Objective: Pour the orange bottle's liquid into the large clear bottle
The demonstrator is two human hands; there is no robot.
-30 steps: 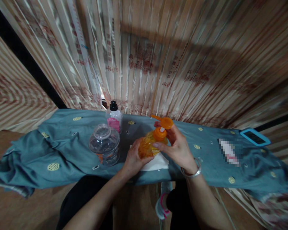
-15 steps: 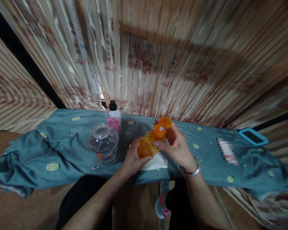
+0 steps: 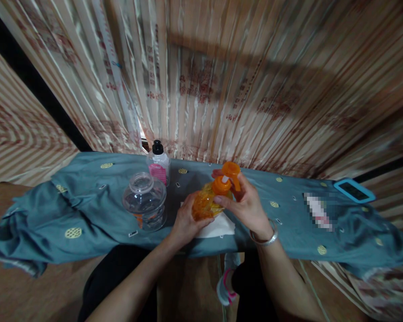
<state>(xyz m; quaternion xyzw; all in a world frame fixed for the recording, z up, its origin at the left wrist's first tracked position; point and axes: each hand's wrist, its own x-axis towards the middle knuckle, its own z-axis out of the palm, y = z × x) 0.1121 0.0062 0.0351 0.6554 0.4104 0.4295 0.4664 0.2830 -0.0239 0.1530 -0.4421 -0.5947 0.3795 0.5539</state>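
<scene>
Near the table's (image 3: 289,250) front edge, the left hand (image 3: 184,221) grips an orange bottle (image 3: 204,205); the right hand (image 3: 246,203) pinches its pump top (image 3: 229,172).

Striped satin curtains (image 3: 221,80) – teal-draped table (image 3: 87,205), wooden floor (image 3: 27,295).

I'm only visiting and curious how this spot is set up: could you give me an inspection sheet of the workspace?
Surface: table under wrinkled teal cloth.
Job's things: orange pump bottle, tilted, over white napkin.
Clutter: clear plastic jar; clear bottle with black cap, pink label; blue-cased phone.
Grips: left hand around bottle body; right hand on orange pump head.
Cables: nothing seen.
Surroundings: striped satin curtain behind.
</scene>
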